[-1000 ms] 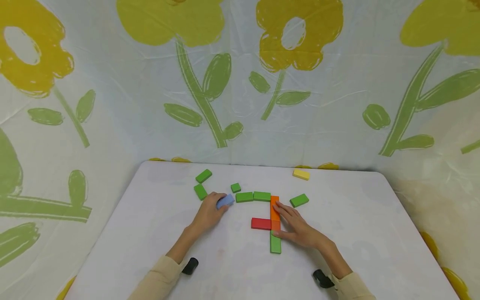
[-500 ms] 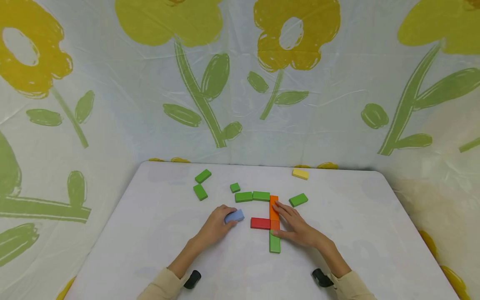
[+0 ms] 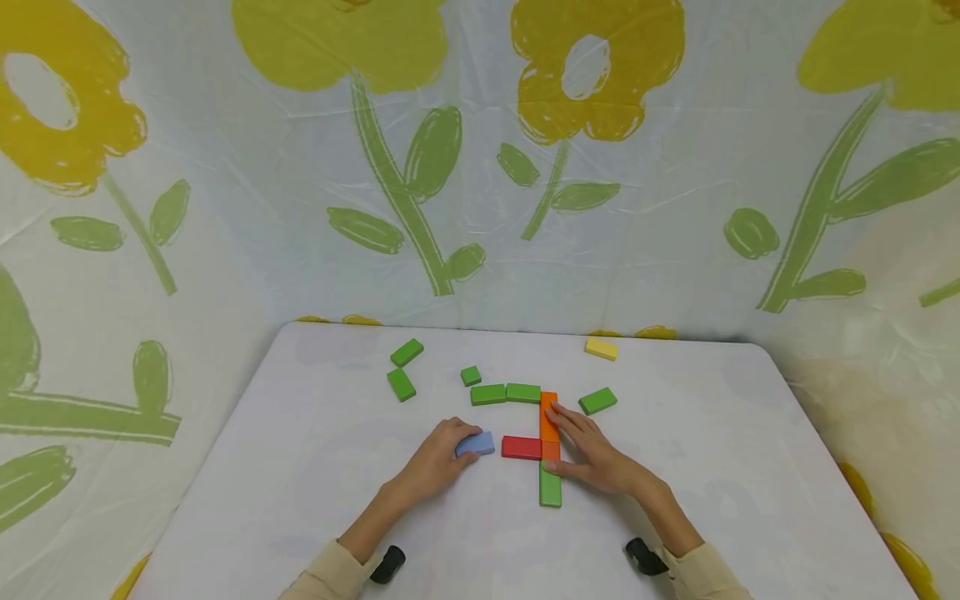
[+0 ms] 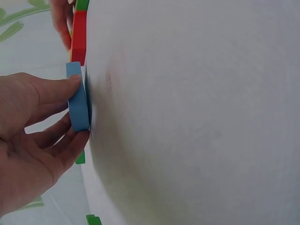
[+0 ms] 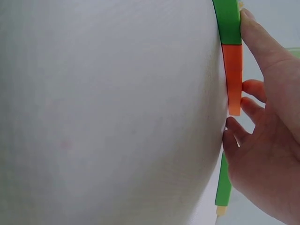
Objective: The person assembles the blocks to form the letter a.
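Your left hand (image 3: 435, 458) pinches the blue block (image 3: 476, 444) just left of the red block (image 3: 521, 448), apart from it, long axes roughly aligned. Your right hand (image 3: 603, 461), fingers spread, touches the orange block (image 3: 548, 428) beyond the red block's right end.

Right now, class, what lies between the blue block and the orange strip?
The red block lies there, against the orange strip, with a narrow bare gap between it and the blue block; the head view shows this.
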Demonstrator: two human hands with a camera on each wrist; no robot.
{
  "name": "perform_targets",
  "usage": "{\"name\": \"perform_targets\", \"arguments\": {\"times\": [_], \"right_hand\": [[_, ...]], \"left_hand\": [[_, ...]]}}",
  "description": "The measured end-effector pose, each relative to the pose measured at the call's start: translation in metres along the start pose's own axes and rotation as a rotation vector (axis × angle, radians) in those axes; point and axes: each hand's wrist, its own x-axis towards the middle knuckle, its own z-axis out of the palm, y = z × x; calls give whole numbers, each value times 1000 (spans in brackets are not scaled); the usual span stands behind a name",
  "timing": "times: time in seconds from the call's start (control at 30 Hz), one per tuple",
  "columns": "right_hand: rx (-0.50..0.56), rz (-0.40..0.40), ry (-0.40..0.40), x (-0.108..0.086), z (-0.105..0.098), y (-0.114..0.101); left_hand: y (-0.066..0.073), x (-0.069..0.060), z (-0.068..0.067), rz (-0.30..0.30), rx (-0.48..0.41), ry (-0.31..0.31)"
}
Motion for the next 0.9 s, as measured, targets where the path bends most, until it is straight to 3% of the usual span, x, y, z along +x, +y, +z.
{"name": "perform_targets", "arguments": {"times": [0.3,0.9], "right_hand": [[16,21,-10,1,-1,0],[-12,-12,8,0,1,2]], "left_hand": [[2,1,2,30,38,-14],[10,3,6,19,59,-17]]}}
